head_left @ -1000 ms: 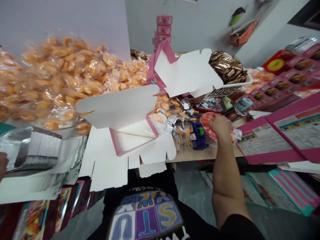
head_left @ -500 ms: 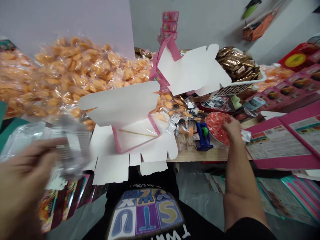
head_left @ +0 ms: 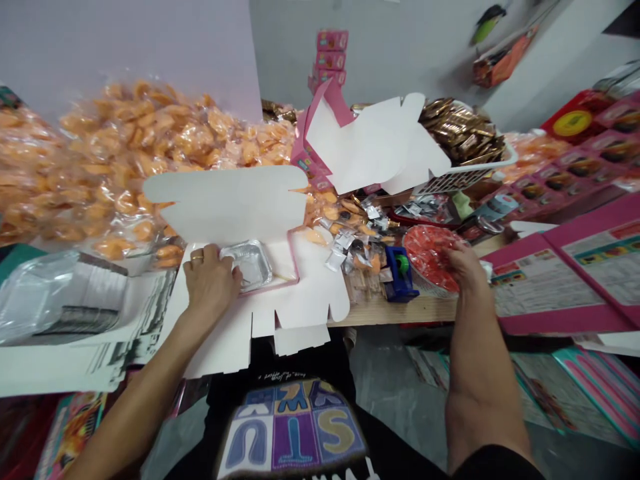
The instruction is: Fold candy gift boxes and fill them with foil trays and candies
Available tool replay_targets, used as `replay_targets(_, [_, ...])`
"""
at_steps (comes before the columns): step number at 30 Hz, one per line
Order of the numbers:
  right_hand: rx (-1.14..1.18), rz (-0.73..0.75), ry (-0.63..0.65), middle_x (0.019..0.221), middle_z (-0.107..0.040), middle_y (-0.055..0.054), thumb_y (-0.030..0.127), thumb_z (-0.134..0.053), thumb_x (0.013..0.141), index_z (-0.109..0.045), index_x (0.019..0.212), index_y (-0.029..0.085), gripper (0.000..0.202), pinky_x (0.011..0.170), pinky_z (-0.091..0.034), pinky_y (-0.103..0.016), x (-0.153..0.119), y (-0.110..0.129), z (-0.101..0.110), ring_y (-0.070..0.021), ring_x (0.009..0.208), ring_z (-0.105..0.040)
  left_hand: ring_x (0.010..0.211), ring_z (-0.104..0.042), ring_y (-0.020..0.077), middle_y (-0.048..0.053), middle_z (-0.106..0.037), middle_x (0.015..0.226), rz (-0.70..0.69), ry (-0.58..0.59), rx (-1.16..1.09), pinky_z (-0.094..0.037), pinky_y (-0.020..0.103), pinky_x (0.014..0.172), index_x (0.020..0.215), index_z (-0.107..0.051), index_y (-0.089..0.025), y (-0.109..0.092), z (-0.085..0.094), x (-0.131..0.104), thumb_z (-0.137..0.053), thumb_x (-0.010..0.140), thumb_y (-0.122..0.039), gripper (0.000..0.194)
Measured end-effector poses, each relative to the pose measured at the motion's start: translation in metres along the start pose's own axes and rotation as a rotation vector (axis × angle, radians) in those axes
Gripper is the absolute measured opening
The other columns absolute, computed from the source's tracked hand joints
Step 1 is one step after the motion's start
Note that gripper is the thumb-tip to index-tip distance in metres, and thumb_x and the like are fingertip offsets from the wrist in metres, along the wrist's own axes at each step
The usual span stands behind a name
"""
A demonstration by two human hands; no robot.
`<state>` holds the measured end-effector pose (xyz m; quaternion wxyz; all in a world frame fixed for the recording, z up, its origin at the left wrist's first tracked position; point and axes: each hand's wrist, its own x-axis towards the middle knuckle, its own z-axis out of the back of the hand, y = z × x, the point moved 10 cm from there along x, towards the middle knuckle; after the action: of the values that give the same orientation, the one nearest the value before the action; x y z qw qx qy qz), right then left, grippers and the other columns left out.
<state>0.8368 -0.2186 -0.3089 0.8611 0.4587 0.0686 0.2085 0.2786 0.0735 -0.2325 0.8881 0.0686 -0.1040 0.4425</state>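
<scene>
My left hand (head_left: 213, 280) is at the left end of an open pink-and-white cardboard box (head_left: 295, 257). Its curled fingers and thumb hold the edge of a silver foil tray (head_left: 253, 263), which sits inside the box. The thin stick's end shows beside the tray; the rest is covered. Over on the right, my right hand (head_left: 464, 265) reaches into a round basket of red wrapped packets (head_left: 430, 250). Its fingers are bent down among them, with the tips hidden. A silver-white sachet (head_left: 487, 269) shows beside this hand; whether the hand holds it I cannot tell.
Bagged orange pieces (head_left: 150, 133) are heaped at the back left. A wrapped stack of foil trays (head_left: 65, 297) lies at far left. A blue tape dispenser (head_left: 400, 273) stands beside the red packets. Behind are another open box (head_left: 370, 143) and a white basket of gold-brown packets (head_left: 500, 160).
My left hand has moved right from the tray stack, and the foil tray is now in the box, over the stick. My right hand stays among the red packets. The view has shifted slightly.
</scene>
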Motion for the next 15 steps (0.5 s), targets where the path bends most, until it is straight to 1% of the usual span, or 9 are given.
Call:
replay_targets(1, [0.04,-0.083,0.011,0.053,-0.048,0.003,0.022,-0.064,0.087,-0.056,0.078,0.025,0.012,0.048,-0.037,-0.032,0.0,-0.009,-0.001,-0.0169,0.047,-0.048,0.138,-0.061,0.0542,0.024,-0.068,0.151,-0.064,-0.015,-0.01,-0.057,0.068,0.097,0.11,-0.084,-0.018,-0.006,0.002,-0.005,-0.054,0.107,-0.037,0.036])
replay_targets(2, [0.079,-0.151,0.019,0.054,-0.049,0.004,0.023,-0.065,0.087,-0.057,0.08,0.025,0.01,0.048,-0.037,-0.031,0.0,-0.017,-0.001,-0.0169,0.047,-0.047,0.144,-0.058,0.0532,0.02,-0.065,0.158,-0.147,0.002,-0.04,-0.055,0.07,0.101,0.118,-0.084,-0.021,-0.013,0.001,-0.012,-0.05,0.11,-0.04,0.04])
replay_targets(4, [0.146,-0.234,0.026,0.059,-0.051,0.004,0.027,-0.068,0.088,-0.06,0.086,0.024,0.008,0.048,-0.038,-0.029,0.0,-0.026,-0.001,-0.0163,0.049,-0.048,0.144,-0.062,0.0478,0.014,-0.068,0.16,-0.328,0.131,-0.122,-0.053,0.07,0.106,0.13,-0.083,-0.029,-0.028,-0.017,-0.023,-0.043,0.115,-0.044,0.046])
replay_targets(6, [0.198,-0.274,0.032,0.062,-0.053,0.004,0.032,-0.071,0.088,-0.063,0.09,0.023,0.012,0.048,-0.036,-0.026,0.002,-0.031,-0.001,-0.0152,0.05,-0.048,0.137,-0.069,0.042,0.011,-0.073,0.155,-0.454,0.268,-0.187,-0.052,0.068,0.111,0.135,-0.083,-0.033,-0.034,-0.038,-0.027,-0.04,0.116,-0.046,0.048])
replay_targets(8, [0.233,-0.279,0.02,0.066,-0.056,0.003,0.035,-0.073,0.087,-0.064,0.093,0.023,0.016,0.047,-0.033,-0.024,0.004,-0.032,0.001,-0.0136,0.051,-0.045,0.14,-0.07,0.038,0.008,-0.074,0.155,-0.521,0.324,-0.224,-0.048,0.066,0.118,0.139,-0.082,-0.035,-0.034,-0.053,-0.019,-0.038,0.117,-0.045,0.05])
replay_targets(10, [0.262,-0.257,0.0,0.071,-0.06,0.003,0.038,-0.074,0.086,-0.063,0.096,0.023,0.021,0.048,-0.032,-0.023,0.006,-0.03,0.003,-0.0124,0.052,-0.044,0.146,-0.066,0.0363,0.005,-0.074,0.155,-0.583,0.338,-0.258,-0.044,0.064,0.124,0.138,-0.083,-0.037,-0.034,-0.059,-0.003,-0.039,0.117,-0.047,0.05])
replay_targets(11, [0.276,-0.24,-0.007,0.074,-0.061,0.002,0.04,-0.074,0.086,-0.062,0.097,0.023,0.023,0.049,-0.033,-0.023,0.007,-0.028,0.005,-0.0124,0.053,-0.044,0.149,-0.065,0.0359,0.004,-0.075,0.154,-0.616,0.349,-0.277,-0.042,0.064,0.126,0.136,-0.084,-0.038,-0.035,-0.061,0.004,-0.039,0.117,-0.048,0.049])
replay_targets(13, [0.298,-0.206,0.001,0.076,-0.064,0.001,0.044,-0.074,0.087,-0.059,0.096,0.023,0.027,0.053,-0.041,-0.024,0.009,-0.025,0.008,-0.0136,0.057,-0.049,0.149,-0.065,0.0359,0.005,-0.076,0.153,-0.66,0.367,-0.311,-0.041,0.063,0.127,0.129,-0.087,-0.039,-0.039,-0.062,0.016,-0.042,0.116,-0.051,0.048])
replay_targets(15, [0.296,-0.167,0.021,0.074,-0.063,0.0,0.05,-0.073,0.087,-0.057,0.092,0.024,0.031,0.058,-0.048,-0.027,0.009,-0.023,0.011,-0.0161,0.06,-0.054,0.146,-0.067,0.0353,0.007,-0.078,0.149,-0.685,0.386,-0.333,-0.043,0.063,0.126,0.126,-0.088,-0.039,-0.044,-0.061,0.02,-0.043,0.115,-0.049,0.047])
